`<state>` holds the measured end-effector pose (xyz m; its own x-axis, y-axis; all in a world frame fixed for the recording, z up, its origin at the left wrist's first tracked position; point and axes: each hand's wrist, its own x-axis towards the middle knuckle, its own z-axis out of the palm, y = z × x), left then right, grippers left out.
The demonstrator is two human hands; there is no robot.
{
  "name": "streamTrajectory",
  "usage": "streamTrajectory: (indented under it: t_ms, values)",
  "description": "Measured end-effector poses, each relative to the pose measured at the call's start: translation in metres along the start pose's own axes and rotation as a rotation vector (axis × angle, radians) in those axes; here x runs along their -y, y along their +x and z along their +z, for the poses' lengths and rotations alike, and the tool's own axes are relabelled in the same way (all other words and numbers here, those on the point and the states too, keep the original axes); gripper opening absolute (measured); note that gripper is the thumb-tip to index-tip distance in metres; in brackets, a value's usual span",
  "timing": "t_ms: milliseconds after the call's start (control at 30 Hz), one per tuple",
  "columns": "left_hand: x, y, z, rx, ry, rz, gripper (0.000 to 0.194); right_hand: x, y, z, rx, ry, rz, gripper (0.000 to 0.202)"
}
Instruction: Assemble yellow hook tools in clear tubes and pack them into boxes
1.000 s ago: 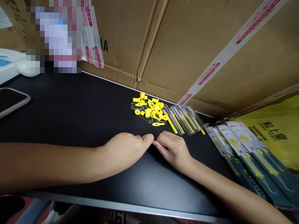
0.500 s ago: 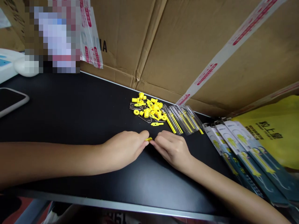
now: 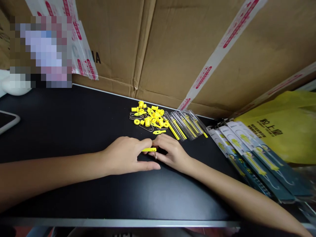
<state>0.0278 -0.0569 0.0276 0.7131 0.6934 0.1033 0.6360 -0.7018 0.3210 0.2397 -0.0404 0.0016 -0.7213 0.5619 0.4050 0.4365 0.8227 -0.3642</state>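
Observation:
Over the black table, my left hand [image 3: 128,153] holds a slim yellow piece [image 3: 149,149] in its curled fingers, its thumb stretched out below. My right hand [image 3: 170,149] meets it at the piece's right end, thumb and fingers pinched on a small metal part [image 3: 155,154], too small to make out well. Just beyond the hands lies a pile of yellow plastic parts [image 3: 147,122] with bent wires among them. To the pile's right, several clear tubes [image 3: 185,125] with yellow strips inside lie side by side.
Packaged yellow tools on cards [image 3: 254,158] are stacked at the right, beside a yellow bag [image 3: 283,128]. Cardboard boxes [image 3: 172,56] stand along the table's back edge. A phone [image 3: 11,121] and a white device [image 3: 17,85] are at the left.
The view has shifted. More of the yellow piece now shows between my hands, a small metal part has come into sight, and my left thumb has stretched out away from the piece.

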Motion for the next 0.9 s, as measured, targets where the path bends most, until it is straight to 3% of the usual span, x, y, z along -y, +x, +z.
streamTrajectory:
  t_ms: [167,333,467,733,900]
  values:
    - [0.005,0.002,0.003,-0.025,0.091,0.036,0.045,0.004,0.0,-0.001,0.012,0.027,0.027,0.008]
    - [0.011,0.003,0.006,-0.026,0.052,0.134,0.035,0.009,0.001,-0.005,0.047,0.428,0.185,0.009]
    - [0.017,0.006,0.007,-0.037,0.001,0.204,0.035,0.007,0.002,-0.01,0.134,0.678,0.298,0.023]
    - [0.017,0.009,0.004,0.013,-0.093,0.269,0.036,0.012,0.004,-0.01,0.106,0.632,0.332,0.047]
    - [0.019,0.008,0.008,-0.018,-0.168,0.374,0.046,0.025,0.007,-0.016,0.111,0.664,0.382,0.05]
